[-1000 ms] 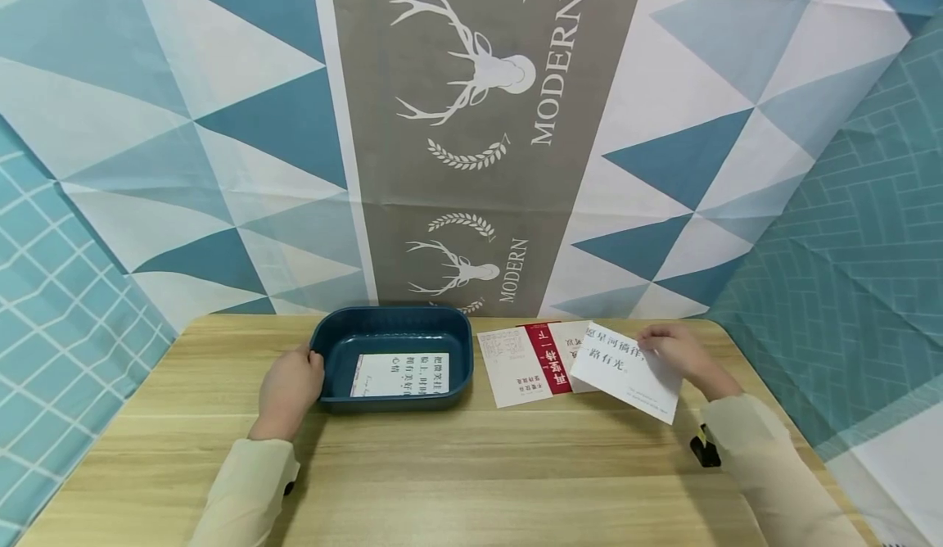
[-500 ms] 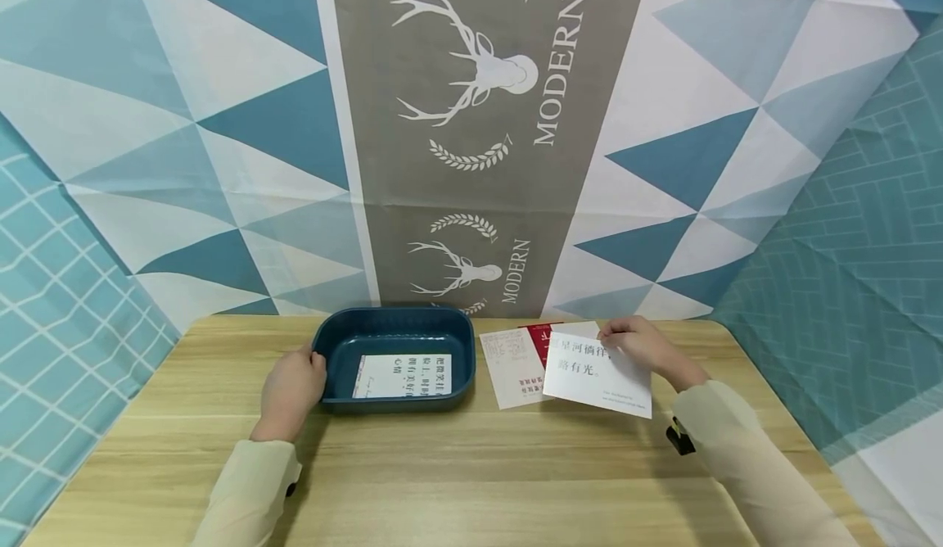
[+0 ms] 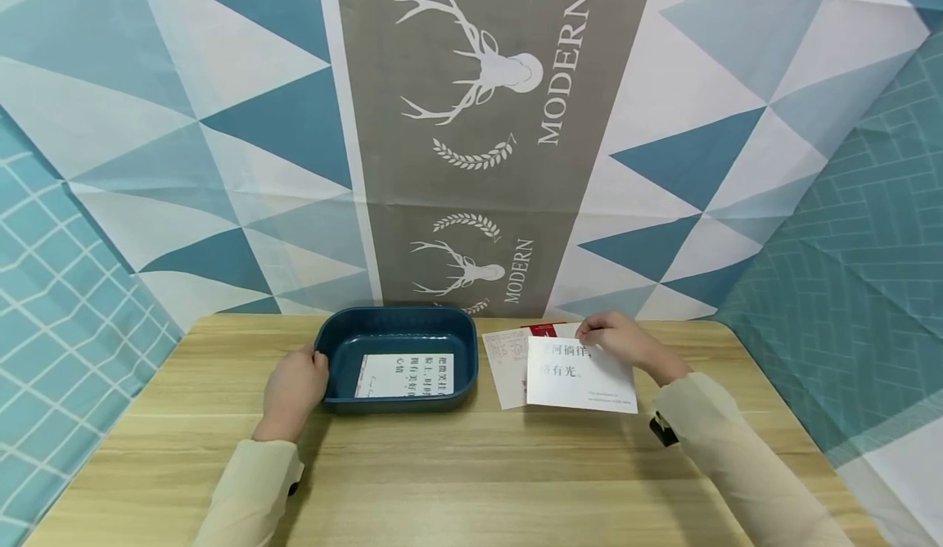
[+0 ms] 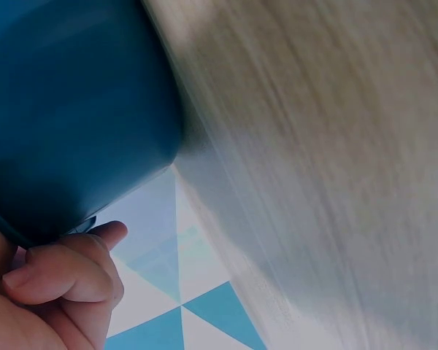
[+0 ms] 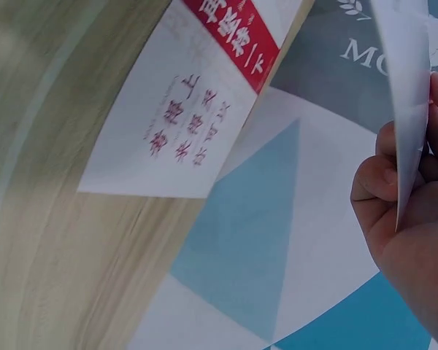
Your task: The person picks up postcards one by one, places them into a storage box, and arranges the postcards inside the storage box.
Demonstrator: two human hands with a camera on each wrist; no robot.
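Observation:
A dark blue basin (image 3: 342, 405) stands at the back of the table, with a white printed card (image 3: 405, 376) lying inside it. My left hand (image 3: 295, 387) grips the basin's left end; in the left wrist view its curled fingers (image 4: 73, 273) are at the rim. On the right, my right hand (image 3: 622, 342) pinches a white card with black characters (image 3: 582, 379) by its top edge. That card is raised above a red-and-white card (image 3: 508, 367) on the table and hides part of it. The right wrist view shows the red-and-white card (image 5: 182, 120) from the other side.
The wooden table (image 3: 457, 473) reaches back to a patterned wall covering (image 3: 479, 162) just behind the basin. Blue tiled-pattern sheets (image 3: 869, 285) stand at both sides. A small black object (image 3: 663, 430) shows at the right sleeve cuff.
My right hand has moved left with the white card, which now covers more of the red-and-white card. The left hand keeps its grip on the basin.

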